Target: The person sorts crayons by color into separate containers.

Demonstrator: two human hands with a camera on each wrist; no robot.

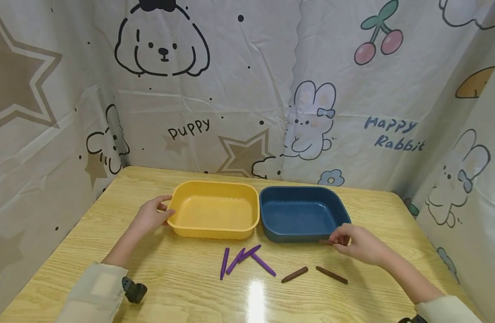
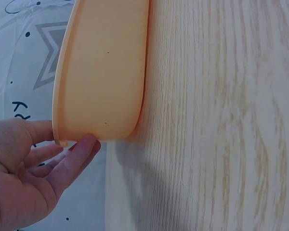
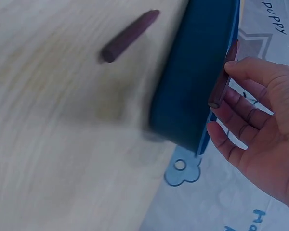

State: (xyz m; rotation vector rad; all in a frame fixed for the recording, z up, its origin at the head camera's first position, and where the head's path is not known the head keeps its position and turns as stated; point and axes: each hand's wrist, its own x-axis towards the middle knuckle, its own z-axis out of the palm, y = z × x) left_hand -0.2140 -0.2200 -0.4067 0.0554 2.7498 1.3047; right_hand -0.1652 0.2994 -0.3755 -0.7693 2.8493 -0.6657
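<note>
My left hand grips the left end of a yellow plastic tray, with fingers at its rim and against its outer wall. My right hand pinches a brown crayon between thumb and fingers. That crayon is close to the front right rim of a dark blue tray, overlapping it in the right wrist view. Two more brown crayons, one on the left and one on the right, lie on the table in front of the blue tray.
Several purple crayons lie on the wooden table in front of the yellow tray, some touching. Both trays stand side by side near the back edge. A printed cloth hangs behind and along the sides.
</note>
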